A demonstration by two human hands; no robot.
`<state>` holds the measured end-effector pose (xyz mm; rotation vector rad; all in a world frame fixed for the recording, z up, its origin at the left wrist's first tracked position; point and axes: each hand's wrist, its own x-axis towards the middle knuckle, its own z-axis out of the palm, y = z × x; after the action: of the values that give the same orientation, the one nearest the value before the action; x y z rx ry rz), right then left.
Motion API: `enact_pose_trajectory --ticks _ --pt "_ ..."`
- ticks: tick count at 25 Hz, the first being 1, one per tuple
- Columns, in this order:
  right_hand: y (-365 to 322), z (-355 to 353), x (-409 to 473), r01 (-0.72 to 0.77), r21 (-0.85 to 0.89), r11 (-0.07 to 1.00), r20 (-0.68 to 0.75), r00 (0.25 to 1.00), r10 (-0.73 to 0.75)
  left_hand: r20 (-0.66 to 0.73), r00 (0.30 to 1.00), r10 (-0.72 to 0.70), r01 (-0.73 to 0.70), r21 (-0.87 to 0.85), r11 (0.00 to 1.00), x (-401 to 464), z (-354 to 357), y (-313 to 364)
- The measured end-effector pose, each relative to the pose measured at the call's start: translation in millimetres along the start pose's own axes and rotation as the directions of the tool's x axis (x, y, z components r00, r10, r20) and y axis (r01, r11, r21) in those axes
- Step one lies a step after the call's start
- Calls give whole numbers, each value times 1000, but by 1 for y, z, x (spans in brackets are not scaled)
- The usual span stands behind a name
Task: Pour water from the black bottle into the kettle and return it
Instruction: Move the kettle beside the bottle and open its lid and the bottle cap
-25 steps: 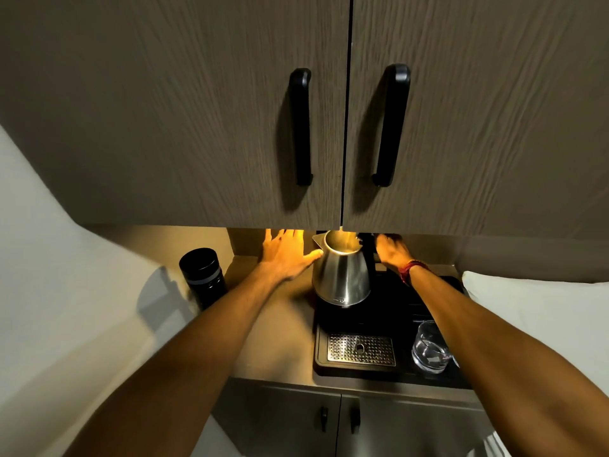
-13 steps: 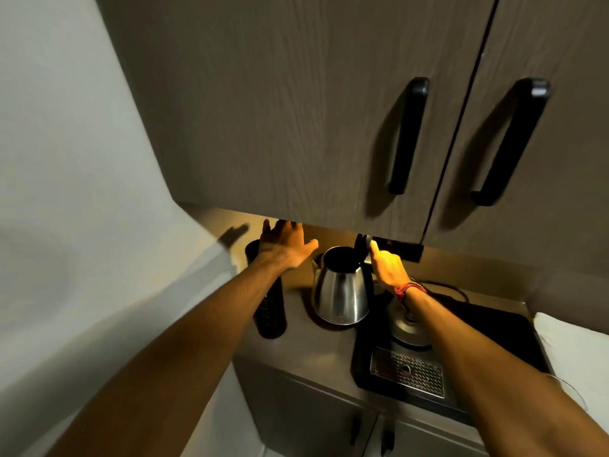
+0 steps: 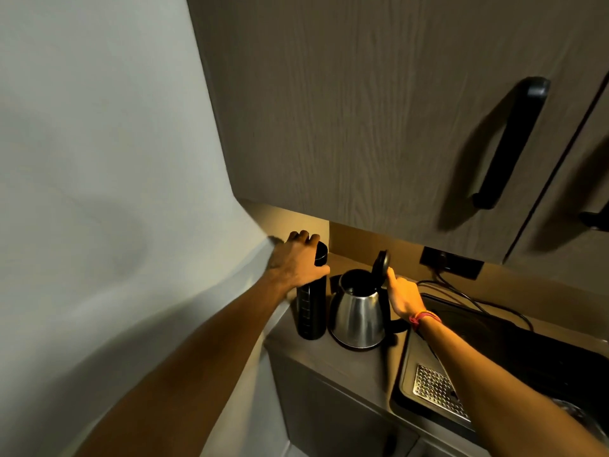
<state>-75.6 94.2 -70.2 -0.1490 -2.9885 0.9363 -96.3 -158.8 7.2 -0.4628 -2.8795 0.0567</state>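
Observation:
A tall black bottle [image 3: 311,308] stands upright on the counter by the left wall. My left hand [image 3: 296,260] wraps around its top, fingers closed on the cap end. Just right of it sits the steel kettle [image 3: 357,316] on the countertop, its black lid [image 3: 380,263] flipped up and the dark inside showing. My right hand [image 3: 403,296] grips the kettle's black handle, with the thumb up against the raised lid. A red band circles that wrist.
A black tray [image 3: 514,344] with a perforated metal drain plate [image 3: 440,390] fills the counter on the right, a cable lying over it. Upper cabinet doors with black handles [image 3: 509,143] hang low overhead. The white wall [image 3: 99,192] bounds the left side.
The kettle moved left off the tray onto the counter beside the bottle, and its lid came up. My left hand went from open in the air to closed on the bottle's top.

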Motion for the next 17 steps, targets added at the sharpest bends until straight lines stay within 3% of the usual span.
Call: enact_pose_trajectory --ticks 4,9,14,17 --pt "4 -1 5 -21 83 996 -14 1000 22 -26 999 30 -32 -43 999 -2 5 -8" --pt "10 -6 4 40 -133 990 43 998 -34 -24 1000 5 -8 -149 989 0 3 -7" --pt "11 -5 0 45 -192 980 56 998 -35 -77 988 -135 129 -87 988 0 2 -4" --pt "11 -4 -1 10 -155 988 18 1000 -7 24 986 -166 168 -95 981 2 0 -4"
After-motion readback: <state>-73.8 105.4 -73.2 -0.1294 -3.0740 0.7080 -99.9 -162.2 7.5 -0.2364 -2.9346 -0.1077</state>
